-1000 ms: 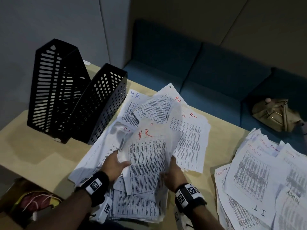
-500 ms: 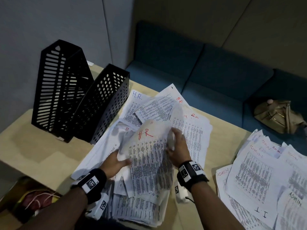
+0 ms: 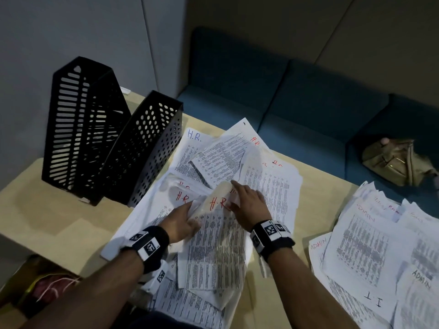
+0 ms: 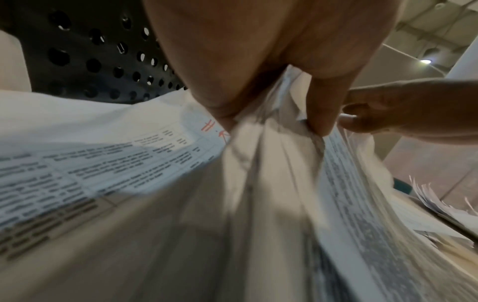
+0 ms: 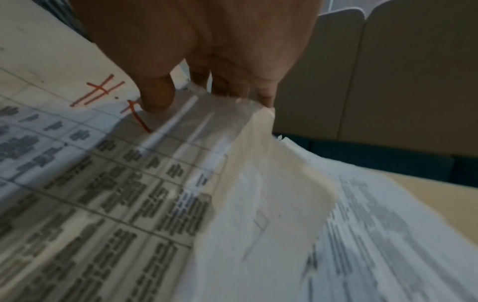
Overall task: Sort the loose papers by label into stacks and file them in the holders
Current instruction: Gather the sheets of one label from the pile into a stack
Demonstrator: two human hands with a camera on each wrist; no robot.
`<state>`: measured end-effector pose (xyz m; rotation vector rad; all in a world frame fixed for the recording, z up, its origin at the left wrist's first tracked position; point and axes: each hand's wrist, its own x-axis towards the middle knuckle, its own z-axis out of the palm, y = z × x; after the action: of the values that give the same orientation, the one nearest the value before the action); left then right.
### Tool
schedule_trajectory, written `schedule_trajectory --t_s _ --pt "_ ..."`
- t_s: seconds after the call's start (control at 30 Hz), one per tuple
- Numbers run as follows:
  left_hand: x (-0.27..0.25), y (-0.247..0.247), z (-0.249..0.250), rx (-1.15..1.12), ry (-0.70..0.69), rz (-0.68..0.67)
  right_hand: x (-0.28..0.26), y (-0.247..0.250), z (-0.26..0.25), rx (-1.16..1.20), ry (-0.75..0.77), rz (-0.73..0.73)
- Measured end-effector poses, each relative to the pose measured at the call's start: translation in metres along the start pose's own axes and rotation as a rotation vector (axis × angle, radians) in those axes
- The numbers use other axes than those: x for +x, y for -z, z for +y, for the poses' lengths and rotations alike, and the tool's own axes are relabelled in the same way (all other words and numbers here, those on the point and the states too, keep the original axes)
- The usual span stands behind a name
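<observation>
A loose heap of printed sheets marked H.R. [image 3: 237,162] lies across the middle of the wooden table [image 3: 59,222]. My left hand [image 3: 183,220] grips the left edge of a bundle of H.R. sheets [image 3: 218,245], thumb and fingers pinching it [image 4: 271,143]. My right hand [image 3: 247,203] holds the top right corner of the same bundle, thumb on the red H.R. label [image 5: 108,96] and fingers behind the curled corner. Two empty black perforated file holders [image 3: 114,148] stand at the back left.
A second spread of sheets marked ADMIN and I.T. [image 3: 370,252] covers the table's right side. A blue sofa [image 3: 297,103] runs behind the table with a tan bag [image 3: 399,160] on it. An open box with cables [image 3: 47,288] sits below the table's left front corner.
My right hand moved from the bundle's lower right edge up to its top corner. My left hand slid up along the left edge. The bundle's top has curled over.
</observation>
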<state>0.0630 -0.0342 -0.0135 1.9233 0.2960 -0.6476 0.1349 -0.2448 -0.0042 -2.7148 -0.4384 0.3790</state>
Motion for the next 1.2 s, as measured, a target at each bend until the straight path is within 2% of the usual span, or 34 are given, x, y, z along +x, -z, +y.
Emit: schedule_trajectory --t_s 0.1,0.23,0.4,0.47,0.57,0.63,0.7,0.77,0.87,0.93,1.13,1.2 --pt "0.001 -0.001 0.004 -0.005 -0.016 0.007 -0.004 -0.011 -0.005 0.030 -0.082 -0.059" --pt "0.003 -0.004 0.004 -0.028 -0.091 0.045 -0.013 -0.037 -0.022 -0.075 0.025 -0.182" --pt "0.005 -0.004 0.006 -0.061 -0.170 0.097 -0.016 -0.035 -0.024 -0.055 0.102 -0.111" --pt "0.004 -0.001 0.006 -0.086 -0.182 0.101 -0.018 -0.033 -0.011 -0.078 0.055 -0.097" --pt "0.005 0.006 0.001 -0.158 -0.181 0.154 -0.027 -0.035 0.014 -0.115 -0.120 -0.104" --pt "0.005 0.010 -0.002 -0.213 -0.167 0.217 -0.035 -0.037 0.022 -0.114 -0.127 -0.110" --pt "0.005 0.014 -0.007 -0.275 -0.145 0.273 -0.040 -0.036 0.019 -0.026 -0.086 -0.119" --pt "0.006 0.018 -0.011 -0.353 -0.140 0.313 -0.040 -0.033 0.010 0.206 -0.130 -0.082" --pt "0.009 0.020 -0.009 -0.381 -0.148 0.320 -0.034 -0.027 0.000 0.653 -0.362 0.010" --pt "0.009 0.020 -0.006 -0.422 -0.169 0.307 -0.035 -0.028 -0.002 0.830 -0.475 0.043" --pt "0.007 0.015 -0.010 -0.507 -0.272 0.204 -0.032 -0.041 0.002 0.760 -0.407 -0.097" --pt "0.008 0.014 -0.011 -0.504 -0.268 0.193 -0.028 -0.039 0.001 0.777 -0.352 -0.030"
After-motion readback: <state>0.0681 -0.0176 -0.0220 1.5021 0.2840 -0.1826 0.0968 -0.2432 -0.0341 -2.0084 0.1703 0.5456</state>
